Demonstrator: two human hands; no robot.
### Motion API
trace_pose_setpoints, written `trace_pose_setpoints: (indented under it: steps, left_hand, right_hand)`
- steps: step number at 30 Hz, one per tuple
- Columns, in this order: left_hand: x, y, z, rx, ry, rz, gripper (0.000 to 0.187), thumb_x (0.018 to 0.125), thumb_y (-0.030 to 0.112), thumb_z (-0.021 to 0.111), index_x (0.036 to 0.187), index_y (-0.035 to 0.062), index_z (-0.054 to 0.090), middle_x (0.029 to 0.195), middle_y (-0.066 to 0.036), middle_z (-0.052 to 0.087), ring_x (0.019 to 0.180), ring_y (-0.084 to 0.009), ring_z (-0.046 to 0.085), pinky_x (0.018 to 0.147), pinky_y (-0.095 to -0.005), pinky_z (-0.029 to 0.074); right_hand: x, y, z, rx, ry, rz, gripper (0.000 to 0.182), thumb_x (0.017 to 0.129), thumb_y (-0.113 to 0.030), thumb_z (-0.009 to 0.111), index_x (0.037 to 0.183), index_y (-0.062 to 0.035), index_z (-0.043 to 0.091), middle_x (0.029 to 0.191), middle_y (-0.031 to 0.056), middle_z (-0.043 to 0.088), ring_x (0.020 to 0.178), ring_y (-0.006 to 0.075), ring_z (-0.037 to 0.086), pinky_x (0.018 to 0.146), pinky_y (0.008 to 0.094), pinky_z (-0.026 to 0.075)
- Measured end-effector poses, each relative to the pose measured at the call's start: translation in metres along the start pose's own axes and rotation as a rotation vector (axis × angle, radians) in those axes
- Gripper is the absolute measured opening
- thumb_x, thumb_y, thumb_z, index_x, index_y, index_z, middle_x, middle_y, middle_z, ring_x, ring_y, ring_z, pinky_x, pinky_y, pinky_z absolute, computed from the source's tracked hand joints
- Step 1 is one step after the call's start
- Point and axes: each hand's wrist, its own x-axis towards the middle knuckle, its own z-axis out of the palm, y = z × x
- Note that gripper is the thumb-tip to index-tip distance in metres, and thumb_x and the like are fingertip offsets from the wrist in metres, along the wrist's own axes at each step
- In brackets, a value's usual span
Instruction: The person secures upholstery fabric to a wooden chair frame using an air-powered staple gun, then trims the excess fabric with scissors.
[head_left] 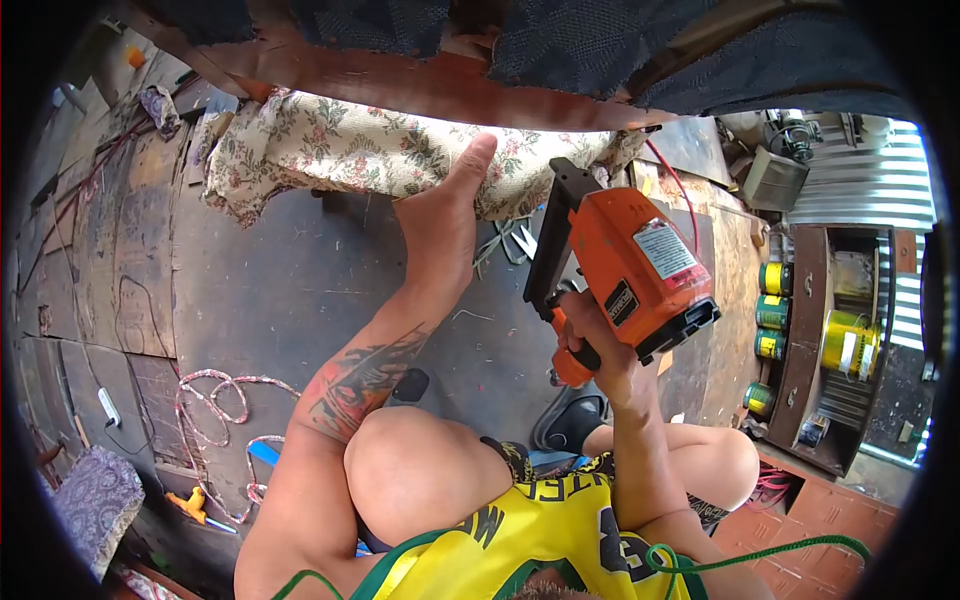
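Note:
My left hand [440, 215] is closed on a cream floral fabric [350, 150], its thumb lying on the top side and its other fingers hidden behind the cloth. The fabric hangs along the lower edge of a wooden furniture frame [400, 85], which carries dark blue patterned cloth [590, 50]. In my right hand [600, 335] is an orange staple gun [625, 260], gripped by its handle. Its long black nose points up toward the fabric's right part, apart from the wood. Scissors [524, 242] lie on the floor behind the tool.
A coiled patterned rope [235, 395] and a yellow-handled screwdriver [187, 507] lie on the left floor. Several cans [771, 312] stand at the right beside a wooden shelf [800, 350]. A red hose [680, 180] runs behind the staple gun. A power strip [109, 407] sits far left.

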Motion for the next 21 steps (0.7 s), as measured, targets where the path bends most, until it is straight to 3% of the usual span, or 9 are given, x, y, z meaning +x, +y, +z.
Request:
trace_pose_setpoints:
  steps: [3,5,6,8,9,11,12,14,21]
  left_hand:
    - [0.001,0.005,-0.011,0.133,-0.068,-0.154,0.034,0.095,0.025,0.074,0.108,-0.0057,0.070,0.114,-0.007,0.068,0.097,-0.0123,0.063,0.092,-0.0289,0.050]
    - [0.000,0.014,-0.029,0.537,-0.121,-0.343,0.050,0.100,0.038,0.067,0.103,-0.0112,0.070,0.107,-0.012,0.070,0.095,-0.0126,0.063,0.089,-0.0313,0.051]
    - [0.008,0.029,-0.039,1.182,-0.322,-0.572,0.052,0.102,0.042,0.061,0.105,-0.0085,0.072,0.091,-0.020,0.072,0.087,-0.0213,0.068,0.083,-0.0369,0.053]
    - [0.005,0.034,-0.097,1.683,-1.237,0.383,0.031,0.100,0.028,0.066,0.099,-0.0017,0.073,0.080,-0.015,0.072,0.072,-0.0217,0.070,0.065,-0.0375,0.051]
    - [0.004,0.046,-0.087,1.681,-1.249,0.377,0.031,0.100,0.028,0.066,0.099,-0.0017,0.073,0.080,-0.015,0.072,0.072,-0.0217,0.070,0.065,-0.0375,0.051]
    - [0.000,0.082,-0.057,1.276,-0.861,0.307,0.017,0.096,0.021,0.069,0.096,0.0063,0.076,0.075,-0.016,0.070,0.065,-0.0299,0.069,0.061,-0.0388,0.051]
    - [0.000,0.078,-0.050,1.282,-0.855,0.307,0.017,0.096,0.021,0.069,0.096,0.0063,0.076,0.075,-0.016,0.070,0.065,-0.0299,0.069,0.061,-0.0388,0.051]
    - [0.015,0.068,-0.029,1.368,-0.360,0.892,0.011,0.094,0.017,0.071,0.096,0.0084,0.076,0.068,-0.012,0.069,0.058,-0.0290,0.067,0.056,-0.0371,0.051]
    - [0.046,0.018,-0.016,1.395,-0.327,1.192,0.005,0.091,0.017,0.073,0.096,0.0147,0.073,0.054,-0.003,0.060,0.047,-0.0219,0.060,0.048,-0.0364,0.044]
  right_hand:
    - [-0.002,-0.008,0.001,0.099,-0.011,0.073,0.037,0.087,-0.031,0.083,0.103,-0.0014,0.067,0.072,0.0021,0.066,0.061,0.0113,0.063,0.057,0.0273,0.050]
    - [-0.003,-0.009,-0.001,0.116,-0.013,0.085,0.037,0.087,-0.030,0.083,0.103,-0.0015,0.067,0.072,0.0020,0.066,0.061,0.0117,0.064,0.057,0.0271,0.050]
    - [-0.004,-0.009,-0.002,0.118,-0.009,0.080,0.037,0.087,-0.030,0.083,0.103,-0.0015,0.067,0.072,0.0020,0.066,0.061,0.0117,0.064,0.057,0.0271,0.050]
    - [-0.007,-0.006,-0.005,0.111,0.012,0.047,0.034,0.088,-0.029,0.083,0.101,-0.0019,0.067,0.072,0.0022,0.066,0.061,0.0119,0.063,0.057,0.0272,0.050]
    - [-0.009,-0.005,-0.007,0.113,0.019,0.056,0.034,0.088,-0.029,0.083,0.101,-0.0019,0.067,0.072,0.0022,0.066,0.061,0.0119,0.063,0.057,0.0272,0.050]
    - [-0.009,-0.002,-0.008,0.013,0.045,-0.023,0.034,0.087,-0.029,0.083,0.100,-0.0018,0.067,0.072,0.0021,0.066,0.061,0.0122,0.063,0.057,0.0274,0.050]
    - [-0.010,-0.002,-0.008,0.016,0.038,-0.024,0.034,0.087,-0.029,0.083,0.100,-0.0018,0.067,0.072,0.0021,0.066,0.061,0.0122,0.063,0.057,0.0274,0.050]
    - [-0.009,-0.001,-0.008,0.162,0.048,0.026,0.034,0.087,-0.029,0.083,0.099,-0.0014,0.067,0.072,0.0025,0.066,0.061,0.0123,0.064,0.057,0.0276,0.051]
    - [-0.017,0.005,-0.007,0.109,0.014,0.036,0.033,0.087,-0.027,0.082,0.100,-0.0011,0.067,0.074,0.0033,0.067,0.062,0.0129,0.065,0.059,0.0284,0.051]
